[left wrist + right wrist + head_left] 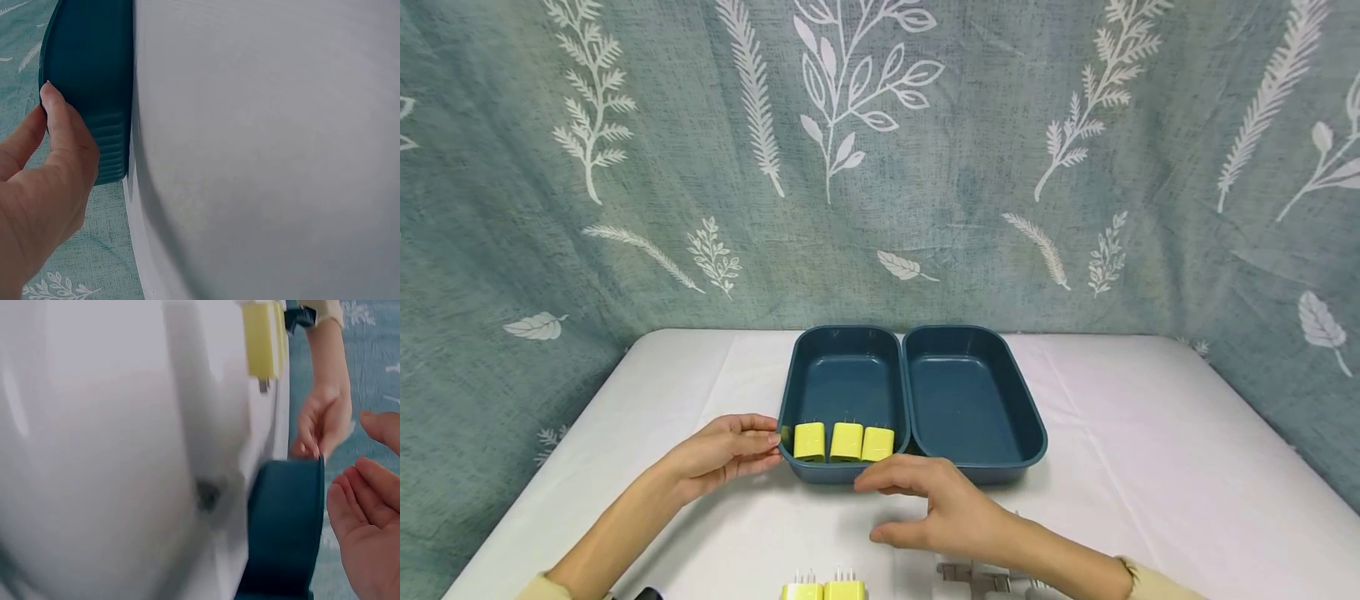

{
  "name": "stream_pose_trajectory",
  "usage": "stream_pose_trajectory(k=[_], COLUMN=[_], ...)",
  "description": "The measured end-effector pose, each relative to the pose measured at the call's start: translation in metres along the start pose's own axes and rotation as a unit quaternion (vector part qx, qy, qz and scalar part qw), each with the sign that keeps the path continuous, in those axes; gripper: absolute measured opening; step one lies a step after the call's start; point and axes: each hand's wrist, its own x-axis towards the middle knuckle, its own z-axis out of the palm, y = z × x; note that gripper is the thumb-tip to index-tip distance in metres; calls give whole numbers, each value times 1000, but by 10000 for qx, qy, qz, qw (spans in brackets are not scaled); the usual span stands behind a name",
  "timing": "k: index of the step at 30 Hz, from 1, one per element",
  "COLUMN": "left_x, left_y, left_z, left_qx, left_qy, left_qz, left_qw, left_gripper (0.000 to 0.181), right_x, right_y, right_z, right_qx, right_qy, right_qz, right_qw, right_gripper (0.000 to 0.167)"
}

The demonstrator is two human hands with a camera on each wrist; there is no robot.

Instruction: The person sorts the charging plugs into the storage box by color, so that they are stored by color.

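Note:
The left dark blue tray (850,392) contains three yellow charger plugs (847,442) in a row along its front wall. With thumb and fingertips my left hand (730,454) pinches the rim of this tray at its front left corner; the left wrist view shows the grip on the tray's edge (94,69). My right hand (936,508) hovers just in front of the trays, thumb and fingers apart, holding nothing. Nearer to me, two more yellow charger plugs (823,590) stand side by side on the table, prongs away from me.
A second dark blue tray (973,400), with nothing in it, adjoins the first on the right. Several white charger plugs (953,589) lie under my right forearm, partly hidden. A white cloth covers the table (1150,467), and a leaf-patterned curtain (880,167) hangs behind.

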Motion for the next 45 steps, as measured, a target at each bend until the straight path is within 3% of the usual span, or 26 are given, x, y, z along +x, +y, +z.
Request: stream_pose_trajectory(k=[6,12,15,19,23,45], left_x=[-1,0,0,-1,-1,0], left_y=[1,-1,-1,-1,-1,-4], left_z=[0,-1,-2,-2,-1,-1], left_qx=[12,14,17,-3,-42,-87], left_qy=[3,-15,-31,-44,-59,-60], left_qz=[23,12,9,11,28,81], left_qw=[10000,10000,10000,10000,10000,9999], left_gripper=[48,49,49,47,47,42], right_x=[-8,-16,-21,-25,-26,-23], right_y=[-1,2,4,7,12,15], right_z=[17,37,49,64,73,80], right_qx=[-292,-874,-1324,-1876,-2104,-2053], right_qy=[-455,-1020,-861,-342,-8,201], right_qz=[-297,-770,-1094,-1615,-1964,-2073], right_qw=[9981,9879,9814,9683,9577,9563], right_gripper=[39,39,34,27,23,15])
